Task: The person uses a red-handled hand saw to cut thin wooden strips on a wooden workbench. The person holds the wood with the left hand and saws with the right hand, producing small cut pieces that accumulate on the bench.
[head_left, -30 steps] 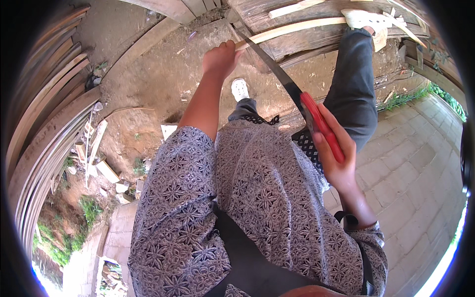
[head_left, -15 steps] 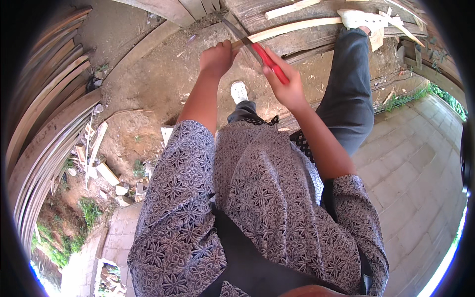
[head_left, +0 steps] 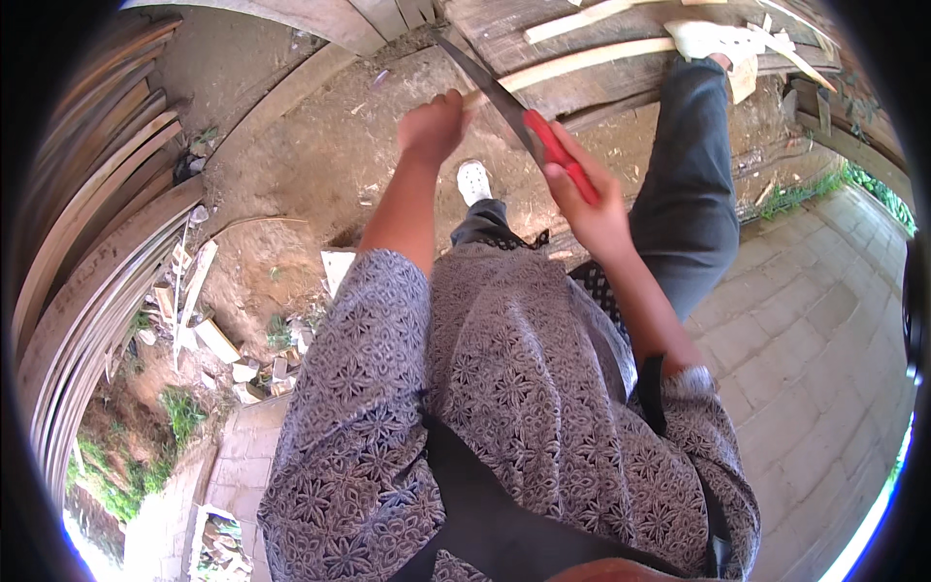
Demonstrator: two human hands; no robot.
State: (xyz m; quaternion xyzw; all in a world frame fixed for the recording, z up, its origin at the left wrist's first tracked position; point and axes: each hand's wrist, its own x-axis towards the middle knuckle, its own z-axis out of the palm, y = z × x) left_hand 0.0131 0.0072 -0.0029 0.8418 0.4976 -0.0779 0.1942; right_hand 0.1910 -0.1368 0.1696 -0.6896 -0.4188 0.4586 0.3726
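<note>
A hand saw (head_left: 503, 105) with a red handle lies slantwise across a thin wooden strip (head_left: 584, 60). My right hand (head_left: 593, 209) is closed round the saw's handle, and its dark blade points to the far left. The strip's near end is gripped in my left hand (head_left: 433, 128), just left of the blade. From there the strip runs right over weathered boards to my white shoe (head_left: 713, 41), which rests on or against its far end. Whether the blade's teeth have cut into the wood cannot be made out.
Another pale strip (head_left: 582, 19) lies on the weathered boards (head_left: 621, 92) at the far side. Long curved planks (head_left: 92, 262) are stacked at the left, with wood scraps (head_left: 215, 341) on the dirt beside them. Pale paving (head_left: 805, 320) spreads at the right.
My right hand has drawn the saw back toward me and to the right, so more of its blade shows on the near side. My left hand still grips the strip.
</note>
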